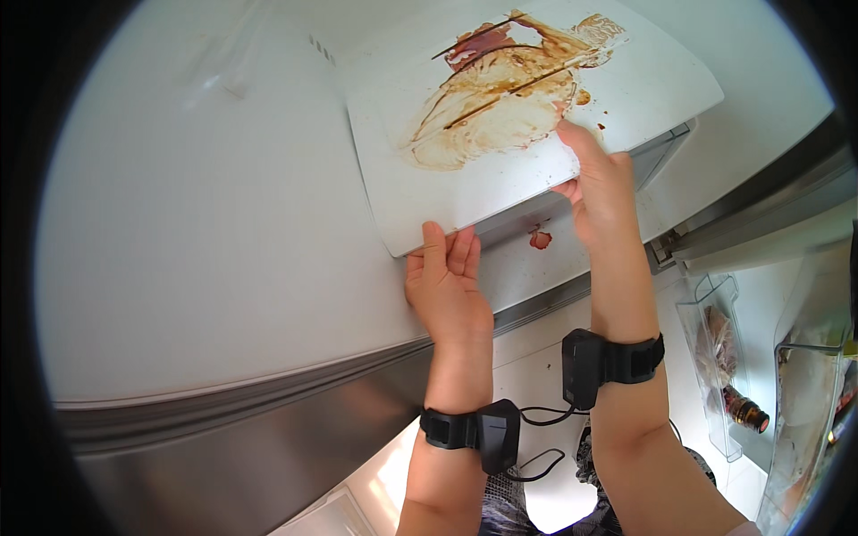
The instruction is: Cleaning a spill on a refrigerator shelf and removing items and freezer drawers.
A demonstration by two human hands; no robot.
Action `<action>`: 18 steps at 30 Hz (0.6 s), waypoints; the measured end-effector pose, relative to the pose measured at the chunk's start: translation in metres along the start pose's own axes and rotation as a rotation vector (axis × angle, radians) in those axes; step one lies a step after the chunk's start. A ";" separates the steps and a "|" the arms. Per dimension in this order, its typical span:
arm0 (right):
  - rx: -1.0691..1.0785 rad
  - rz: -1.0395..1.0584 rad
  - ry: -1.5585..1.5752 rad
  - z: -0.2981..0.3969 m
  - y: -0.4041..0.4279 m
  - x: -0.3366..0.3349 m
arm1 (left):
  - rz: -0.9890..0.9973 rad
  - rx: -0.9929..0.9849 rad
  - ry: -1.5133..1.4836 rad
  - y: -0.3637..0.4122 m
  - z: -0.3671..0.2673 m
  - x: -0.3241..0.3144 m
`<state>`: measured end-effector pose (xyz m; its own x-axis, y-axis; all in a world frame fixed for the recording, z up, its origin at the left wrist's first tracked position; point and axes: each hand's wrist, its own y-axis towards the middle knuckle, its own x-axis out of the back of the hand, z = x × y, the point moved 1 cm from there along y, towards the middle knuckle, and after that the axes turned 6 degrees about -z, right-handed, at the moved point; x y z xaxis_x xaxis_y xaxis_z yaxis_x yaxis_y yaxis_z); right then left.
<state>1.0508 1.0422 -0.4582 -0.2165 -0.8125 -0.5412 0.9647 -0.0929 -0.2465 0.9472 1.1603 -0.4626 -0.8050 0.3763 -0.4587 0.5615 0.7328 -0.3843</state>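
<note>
A white refrigerator shelf panel (509, 161) is tilted inside the fridge, its front edge raised off the white surface below. Brown and reddish dried stains (496, 100) spread over its top. My left hand (446, 281) grips the near left corner, thumb on top and fingers beneath. On the front edge further right, my right hand (600, 181) holds on, its thumb on the top near the stain and its fingers under the edge. A small red residue (540, 239) lies on the surface under the panel. Each wrist wears a black strapped device.
The white inner wall (214, 228) of the fridge fills the left. At right, the open door has clear bins (727, 442) with a bagged item (717, 342) and a dark bottle (744, 410). A steel-coloured edge (268, 409) runs along the front. A clear tray (332, 516) lies at the bottom.
</note>
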 end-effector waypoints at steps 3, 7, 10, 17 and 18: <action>-0.014 -0.025 -0.007 0.002 0.007 -0.003 | -0.026 0.005 0.030 -0.002 0.001 -0.006; -0.072 -0.022 0.022 0.003 0.012 -0.012 | 0.059 -0.220 0.083 0.000 -0.022 -0.024; -0.089 -0.002 0.045 0.004 0.012 -0.016 | 0.028 -0.138 0.034 0.007 -0.014 -0.019; 0.023 0.083 0.305 0.028 -0.001 -0.024 | 0.348 -0.306 -0.027 -0.017 -0.039 -0.033; 0.022 0.082 0.302 0.032 -0.001 -0.025 | 0.346 -0.304 -0.028 -0.025 -0.038 -0.036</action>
<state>1.0603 1.0440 -0.4194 -0.1692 -0.6105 -0.7738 0.9831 -0.0492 -0.1761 0.9550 1.1501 -0.4060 -0.5725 0.6152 -0.5420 0.7111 0.7016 0.0453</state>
